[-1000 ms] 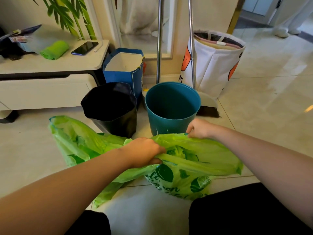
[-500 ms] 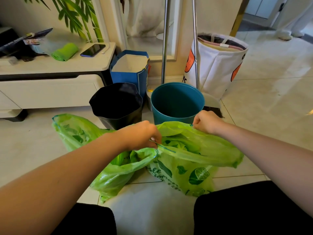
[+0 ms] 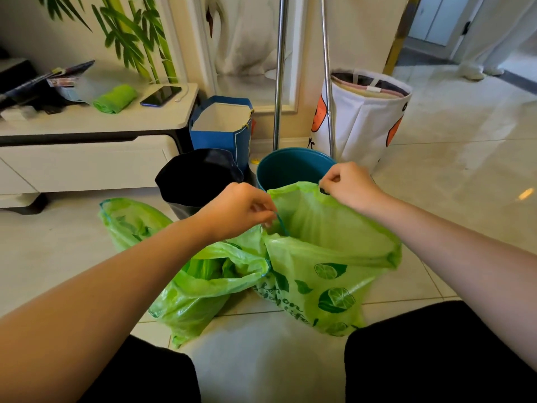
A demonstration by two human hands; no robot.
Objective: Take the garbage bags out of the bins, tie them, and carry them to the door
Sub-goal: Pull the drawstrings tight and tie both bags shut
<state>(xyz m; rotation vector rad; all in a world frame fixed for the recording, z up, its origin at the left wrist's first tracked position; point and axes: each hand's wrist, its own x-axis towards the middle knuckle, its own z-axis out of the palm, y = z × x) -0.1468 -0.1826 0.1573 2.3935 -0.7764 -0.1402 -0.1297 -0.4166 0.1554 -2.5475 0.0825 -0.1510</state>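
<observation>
Two green garbage bags lie on the tiled floor in front of me. The right green bag, printed with limes, stands with its mouth pulled open. My left hand pinches its blue drawstring at the near-left rim. My right hand grips the far-right rim. The left green bag slumps on the floor beside it, with nothing holding it. Behind them stand a teal bin with no liner and a black bin.
A blue paper bag and a white fabric basket stand against the wall. Two metal poles rise behind the teal bin. A low white cabinet with a phone and green cloth is at left. Open floor stretches right toward a doorway.
Both hands rose and spread apart, pulling the right bag's mouth from nearly flat to wide open. My left hand now pinches the drawstring. The view shifted slightly.
</observation>
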